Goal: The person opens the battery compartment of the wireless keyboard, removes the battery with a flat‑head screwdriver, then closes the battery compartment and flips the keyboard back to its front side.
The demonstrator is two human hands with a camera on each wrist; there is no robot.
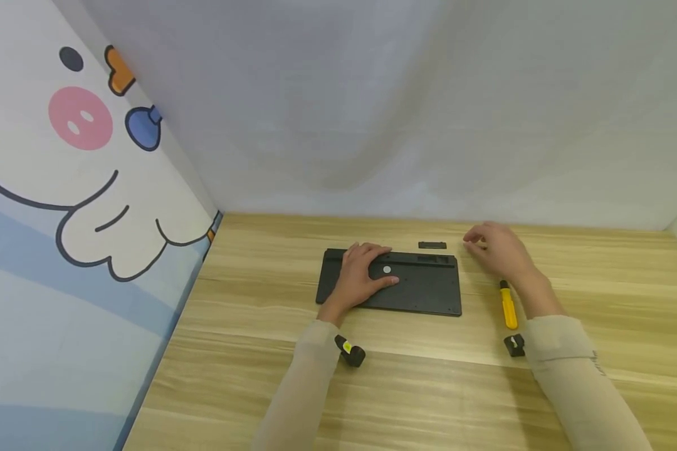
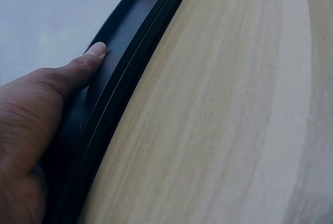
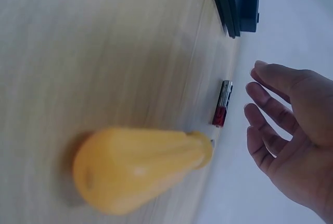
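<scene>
Keyboard (image 1: 423, 292) touched by left hand (image 1: 362, 275), fingers spread | far-right compartment (image 1: 432, 259): contents unclear | right hand (image 1: 499, 250), fingers relaxed, seen near battery (image 3: 222, 103)

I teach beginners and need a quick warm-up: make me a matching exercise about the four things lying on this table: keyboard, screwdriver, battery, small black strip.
Things:
1. keyboard
2. screwdriver
3. battery
4. small black strip

Descriptions:
A. red at one end
B. just past the keyboard's far edge
C. partly covered by the left hand
D. has a yellow handle

Pairs: 1-C, 2-D, 3-A, 4-B
</scene>
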